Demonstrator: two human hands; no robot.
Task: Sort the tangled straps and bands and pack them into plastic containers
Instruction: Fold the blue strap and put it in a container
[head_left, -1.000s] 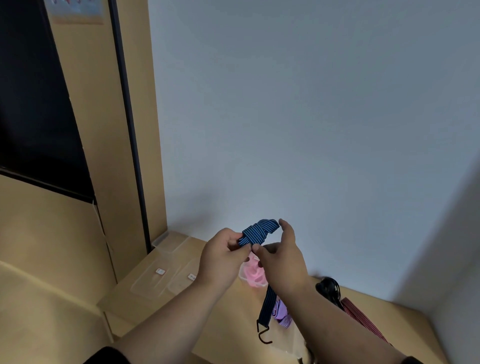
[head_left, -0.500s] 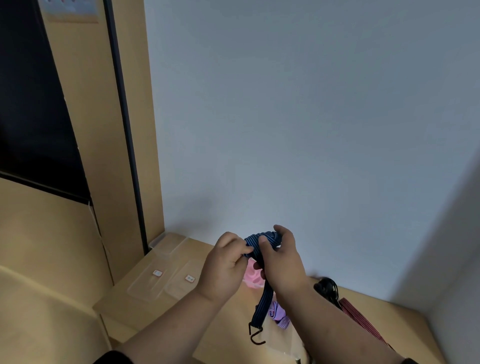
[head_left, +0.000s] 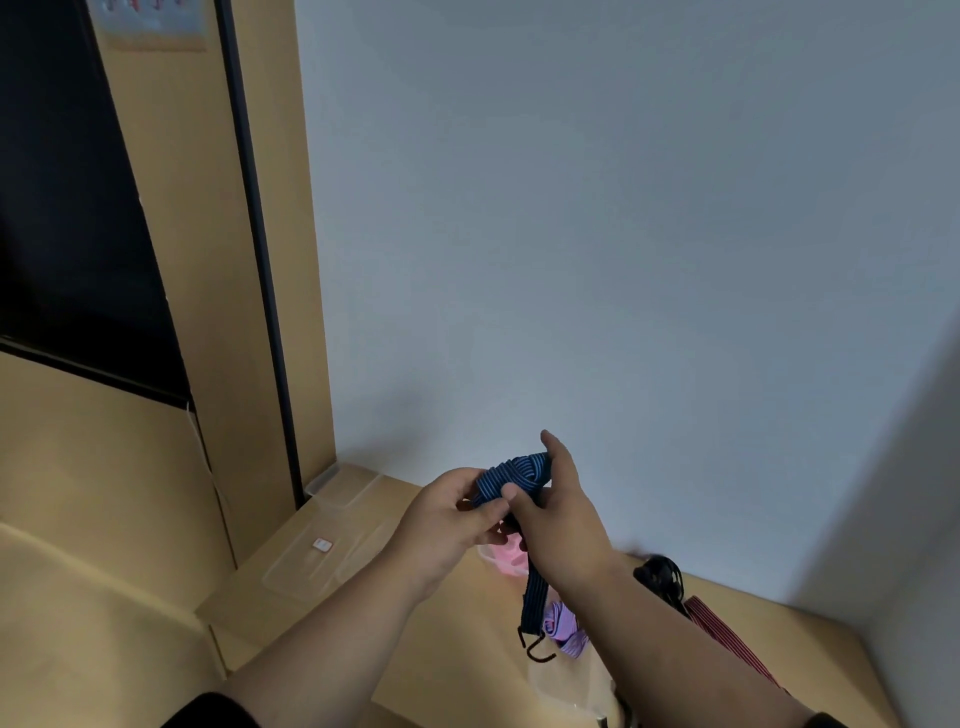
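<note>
While its hooked tail (head_left: 535, 644) hangs free, blue striped strap (head_left: 514, 472), part-coiled, pinched by left hand (head_left: 447, 525) and right hand (head_left: 558, 519), seemingly bundling for packing.

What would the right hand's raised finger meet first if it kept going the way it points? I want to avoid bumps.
The right hand points up and away; past the blue striped strap only the white wall lies ahead, though depth is unclear.
</note>
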